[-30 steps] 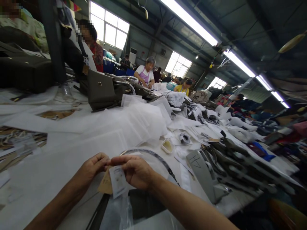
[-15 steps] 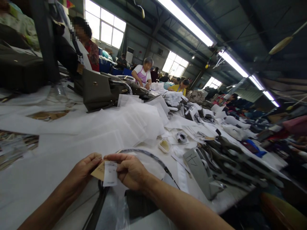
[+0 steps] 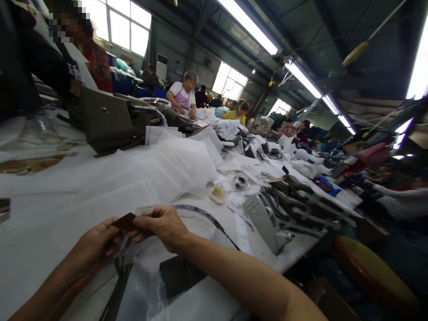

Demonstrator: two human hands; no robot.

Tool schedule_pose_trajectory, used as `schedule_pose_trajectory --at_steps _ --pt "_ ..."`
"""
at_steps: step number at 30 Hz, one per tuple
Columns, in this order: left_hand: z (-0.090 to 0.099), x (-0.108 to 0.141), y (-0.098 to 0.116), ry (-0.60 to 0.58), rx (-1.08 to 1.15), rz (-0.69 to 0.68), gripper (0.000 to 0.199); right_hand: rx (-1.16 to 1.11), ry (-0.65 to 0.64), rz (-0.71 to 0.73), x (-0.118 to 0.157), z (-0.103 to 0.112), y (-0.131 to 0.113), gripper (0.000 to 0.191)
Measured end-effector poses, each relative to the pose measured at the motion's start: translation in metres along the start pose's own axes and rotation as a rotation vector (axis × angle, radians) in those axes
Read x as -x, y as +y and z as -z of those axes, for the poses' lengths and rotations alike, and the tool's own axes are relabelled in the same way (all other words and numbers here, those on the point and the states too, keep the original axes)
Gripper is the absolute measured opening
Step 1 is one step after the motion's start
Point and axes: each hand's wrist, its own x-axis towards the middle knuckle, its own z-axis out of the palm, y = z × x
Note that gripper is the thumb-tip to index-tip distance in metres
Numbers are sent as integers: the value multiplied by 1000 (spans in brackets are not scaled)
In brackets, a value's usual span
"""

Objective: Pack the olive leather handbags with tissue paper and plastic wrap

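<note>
A small brown hang tag (image 3: 125, 222) is held up between my two hands. My left hand (image 3: 102, 236) pinches its left edge, and my right hand (image 3: 164, 225) grips the right side between thumb and fingers. Clear plastic (image 3: 123, 246) hangs just under the tag. Below my hands lies a dark olive bag (image 3: 180, 273), partly covered by clear film and my right forearm. Its plastic-wrapped handle (image 3: 200, 212) arches behind my right hand. A dark strap (image 3: 117, 285) runs down toward me on the left.
Translucent white sheets (image 3: 174, 165) spread over the table beyond my hands. To the right are a small dish (image 3: 218, 194), a tape roll (image 3: 240, 181), a grey tape dispenser (image 3: 261, 218) and stacked olive pieces (image 3: 304, 200). A finished-looking bag (image 3: 107, 118) stands back left. Co-workers are farther off.
The tag has turned over from its tan face to a darker brown one. The white label beside it no longer shows plainly. My view has swung right, and both hands remain on the tag.
</note>
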Motion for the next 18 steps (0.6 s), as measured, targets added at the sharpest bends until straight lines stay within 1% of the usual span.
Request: schedule_pose_trajectory --at_steps 3,5,7,9,10,12,15,17,18 --pt "-3 3 3 54 7 -1 26 80 8 -19 1 3 -1 68" --pt "-6 10 7 36 16 -28 38 149 -19 -49 7 4 -1 68" --pt "-10 15 10 -22 49 -85 48 171 -77 -76 14 5 1 62" --pt "-11 16 8 16 52 -101 52 175 -156 -98 17 6 3 55" --pt "-11 15 6 40 52 -102 52 198 -189 -97 17 7 4 54" --pt "-9 12 0 80 60 -108 51 335 -221 -55 16 5 8 57" --pt "-8 9 -7 113 98 -132 50 592 -226 63 18 -2 14 56" --pt "-9 10 -9 109 128 -147 49 678 -227 113 21 -4 16 59" --pt "-9 10 -9 100 141 -151 49 671 -241 106 23 -4 16 62"
